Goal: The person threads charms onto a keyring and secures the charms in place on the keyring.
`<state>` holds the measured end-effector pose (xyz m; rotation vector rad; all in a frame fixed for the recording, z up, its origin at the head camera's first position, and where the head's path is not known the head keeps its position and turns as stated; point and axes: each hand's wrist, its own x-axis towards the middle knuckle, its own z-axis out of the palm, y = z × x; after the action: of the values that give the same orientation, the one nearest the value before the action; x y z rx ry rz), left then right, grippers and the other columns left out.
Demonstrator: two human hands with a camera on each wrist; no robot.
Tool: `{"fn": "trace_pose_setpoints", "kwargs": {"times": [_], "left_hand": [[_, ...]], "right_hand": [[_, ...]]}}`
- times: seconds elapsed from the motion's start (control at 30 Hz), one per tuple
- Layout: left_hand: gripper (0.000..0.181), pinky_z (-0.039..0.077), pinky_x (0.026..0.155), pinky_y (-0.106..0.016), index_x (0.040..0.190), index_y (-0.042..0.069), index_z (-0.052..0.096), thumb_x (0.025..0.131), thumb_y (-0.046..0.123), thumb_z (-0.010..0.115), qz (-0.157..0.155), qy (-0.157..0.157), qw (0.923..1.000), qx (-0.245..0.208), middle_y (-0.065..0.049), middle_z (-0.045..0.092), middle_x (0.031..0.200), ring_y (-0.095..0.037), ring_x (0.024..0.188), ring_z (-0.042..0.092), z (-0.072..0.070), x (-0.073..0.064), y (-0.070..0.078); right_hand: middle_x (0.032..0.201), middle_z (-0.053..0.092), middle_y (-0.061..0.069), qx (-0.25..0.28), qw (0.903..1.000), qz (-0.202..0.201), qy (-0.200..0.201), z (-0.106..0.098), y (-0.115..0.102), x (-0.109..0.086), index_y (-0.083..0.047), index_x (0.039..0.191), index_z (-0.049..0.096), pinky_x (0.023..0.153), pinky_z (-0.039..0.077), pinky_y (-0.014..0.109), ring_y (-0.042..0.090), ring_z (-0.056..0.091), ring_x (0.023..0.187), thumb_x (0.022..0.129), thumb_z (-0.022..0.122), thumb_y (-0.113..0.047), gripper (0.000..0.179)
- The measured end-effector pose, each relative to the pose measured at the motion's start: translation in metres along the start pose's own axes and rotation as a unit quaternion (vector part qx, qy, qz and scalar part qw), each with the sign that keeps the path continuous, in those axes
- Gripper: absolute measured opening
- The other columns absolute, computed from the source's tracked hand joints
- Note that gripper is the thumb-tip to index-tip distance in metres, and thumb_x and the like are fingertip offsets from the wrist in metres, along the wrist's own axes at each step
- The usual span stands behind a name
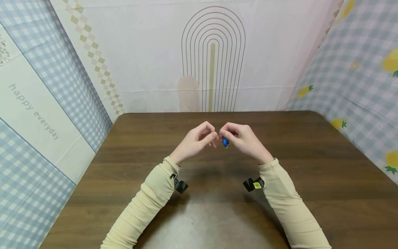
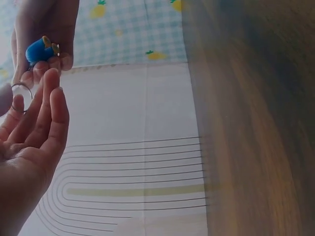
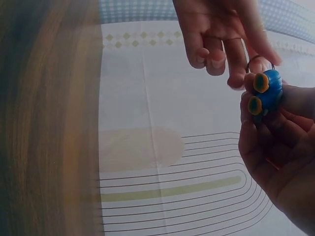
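Note:
Above the table, a small keychain hangs between both hands. Its blue charm (image 1: 225, 142) has two rounded orange-and-green ends, plainest in the right wrist view on the charm (image 3: 270, 91). A thin metal key ring (image 2: 31, 90) joins it. My left hand (image 1: 197, 139) pinches the ring between thumb and forefinger, its other fingers extended loosely. With thumb and fingertips my right hand (image 1: 244, 139) grips the keychain at the charm's side of the ring. The fingers partly hide where ring and charm meet.
A dark brown wooden table (image 1: 140, 138) lies beneath both hands. Behind it hangs a white cloth (image 1: 149, 52) with an arch pattern. Checked cloths flank the left (image 1: 40, 41) and right (image 1: 342, 79) sides. Each sleeve carries a black wrist camera (image 1: 181, 186).

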<state>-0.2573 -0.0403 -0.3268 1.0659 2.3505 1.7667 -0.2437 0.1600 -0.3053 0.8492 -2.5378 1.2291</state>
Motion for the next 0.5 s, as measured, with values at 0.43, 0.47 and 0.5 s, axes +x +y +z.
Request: {"fn": "trace_pose_setpoints", "kwargs": {"times": [0.43, 0.47, 0.5], "left_hand": [[0.010, 0.055, 0.069, -0.031, 0.098, 0.002, 0.059, 0.099, 0.011, 0.054, 0.038, 0.001, 0.9990, -0.022, -0.018, 0.067, 0.084, -0.015, 0.074, 0.065, -0.0025, 0.0004, -0.0006], [0.009, 0.055, 0.069, -0.031, 0.097, 0.002, 0.059, 0.098, 0.011, 0.056, 0.034, 0.004, 0.9991, -0.023, -0.019, 0.067, 0.084, -0.015, 0.073, 0.065, -0.0021, -0.0002, -0.0003], [0.009, 0.055, 0.069, -0.030, 0.096, 0.002, 0.058, 0.097, 0.011, 0.058, 0.029, 0.009, 0.9992, -0.025, -0.021, 0.067, 0.085, -0.015, 0.073, 0.065, -0.0016, -0.0007, -0.0001]], "right_hand": [[0.077, 0.066, 0.004, 0.023, 0.9996, -0.012, -0.008, -0.0030, 0.0004, -0.0001, -0.007, 0.088, 0.066, 0.063, 0.050, 0.024, 0.010, 0.058, 0.066, 0.097, 0.058, -0.015, 0.014], [0.077, 0.066, 0.005, 0.024, 0.9996, -0.012, -0.010, -0.0028, 0.0009, -0.0003, -0.007, 0.089, 0.066, 0.063, 0.050, 0.024, 0.010, 0.058, 0.066, 0.097, 0.059, -0.015, 0.014], [0.077, 0.066, 0.005, 0.025, 0.9995, -0.013, -0.013, -0.0025, 0.0011, -0.0004, -0.007, 0.089, 0.066, 0.063, 0.050, 0.024, 0.010, 0.058, 0.067, 0.097, 0.059, -0.015, 0.013]]}}
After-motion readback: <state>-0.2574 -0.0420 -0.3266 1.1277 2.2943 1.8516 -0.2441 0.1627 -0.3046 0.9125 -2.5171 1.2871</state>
